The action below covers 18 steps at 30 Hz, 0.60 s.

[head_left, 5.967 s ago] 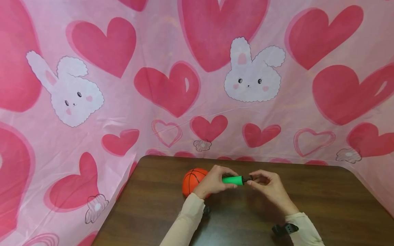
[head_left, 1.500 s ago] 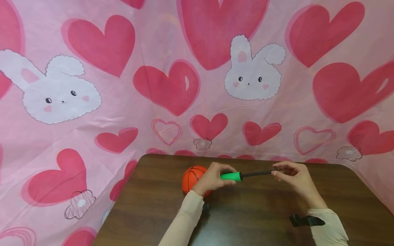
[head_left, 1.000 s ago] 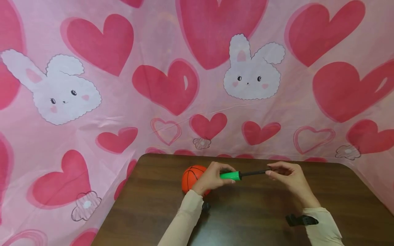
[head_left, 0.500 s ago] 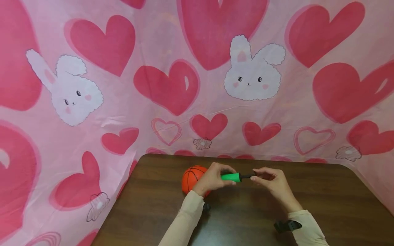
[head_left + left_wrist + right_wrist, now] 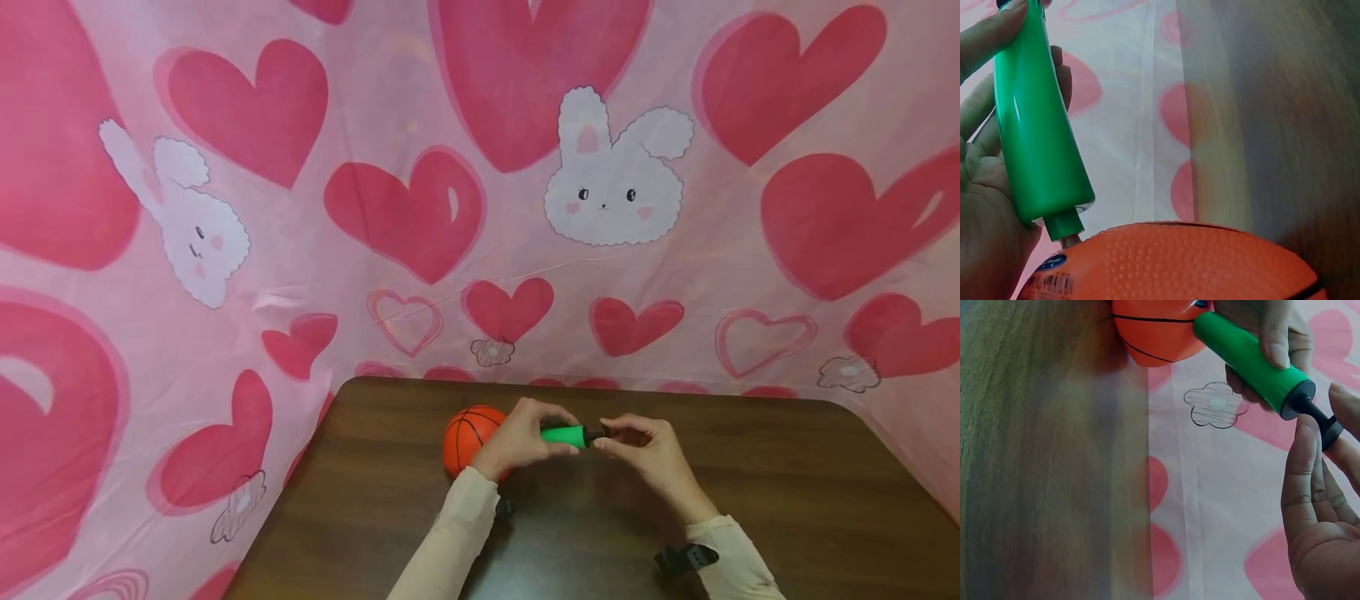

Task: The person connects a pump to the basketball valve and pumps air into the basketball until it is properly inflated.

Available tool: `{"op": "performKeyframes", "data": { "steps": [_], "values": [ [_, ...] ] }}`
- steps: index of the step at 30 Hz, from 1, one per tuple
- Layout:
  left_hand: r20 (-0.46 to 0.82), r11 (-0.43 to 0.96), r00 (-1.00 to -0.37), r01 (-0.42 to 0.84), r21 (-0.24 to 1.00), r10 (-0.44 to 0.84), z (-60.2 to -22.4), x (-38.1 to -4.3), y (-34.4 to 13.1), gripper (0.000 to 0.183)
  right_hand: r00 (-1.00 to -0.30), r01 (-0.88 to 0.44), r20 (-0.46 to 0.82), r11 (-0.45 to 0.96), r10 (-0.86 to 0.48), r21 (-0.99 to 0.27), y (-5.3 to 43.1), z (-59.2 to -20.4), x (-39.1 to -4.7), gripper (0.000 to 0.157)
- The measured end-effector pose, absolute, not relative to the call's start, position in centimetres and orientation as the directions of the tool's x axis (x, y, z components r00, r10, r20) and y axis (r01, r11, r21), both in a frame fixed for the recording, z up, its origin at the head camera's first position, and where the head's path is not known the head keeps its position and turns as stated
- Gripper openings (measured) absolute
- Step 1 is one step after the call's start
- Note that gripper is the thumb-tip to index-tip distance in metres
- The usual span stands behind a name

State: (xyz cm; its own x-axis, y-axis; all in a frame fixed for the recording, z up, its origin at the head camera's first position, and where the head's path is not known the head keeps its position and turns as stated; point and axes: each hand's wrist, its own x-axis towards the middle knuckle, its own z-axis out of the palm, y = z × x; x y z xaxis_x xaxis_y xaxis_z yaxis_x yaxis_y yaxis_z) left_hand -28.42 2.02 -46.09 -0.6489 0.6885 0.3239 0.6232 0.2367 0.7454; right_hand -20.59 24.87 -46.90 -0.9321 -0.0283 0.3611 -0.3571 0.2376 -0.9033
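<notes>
My left hand point(image 5: 523, 433) grips the green barrel of a small hand pump point(image 5: 1041, 125), thumb on one side and fingers on the other. In the left wrist view the pump's narrow end meets an orange basketball point(image 5: 1179, 262) beside a printed label. The ball point(image 5: 471, 437) rests on the table, partly hidden behind my left hand in the head view. My right hand point(image 5: 648, 454) pinches the black handle point(image 5: 1332, 432) at the pump's other end. Only a short piece of the black rod shows between barrel and handle.
A dark wooden table point(image 5: 360, 500) lies under both hands. Behind it and along its left side hangs a pink cloth point(image 5: 525, 250) with hearts and rabbit faces. Each wrist wears a black strap device, such as the right wrist camera point(image 5: 684, 558).
My right hand has moved left with the handle, and the rod that stood far out 1.5 seconds ago is now mostly inside the barrel. My left hand and the ball have barely moved.
</notes>
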Motion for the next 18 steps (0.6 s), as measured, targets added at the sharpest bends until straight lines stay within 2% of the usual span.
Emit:
{"op": "performKeyframes", "data": {
  "steps": [9,18],
  "values": [
    [0.3,0.246,-0.655,0.607,0.756,0.694,-46.3,-28.2,2.0,0.028,-0.953,-0.293,0.301,0.324,-0.026,-0.899,25.0,-46.5,-20.0,0.031],
    [0.312,0.24,-0.645,0.62,0.747,0.697,-46.2,-28.3,2.0,0.029,-0.947,-0.313,0.32,0.344,-0.039,-0.885,25.0,-45.8,-19.9,0.028]
  ]
}}
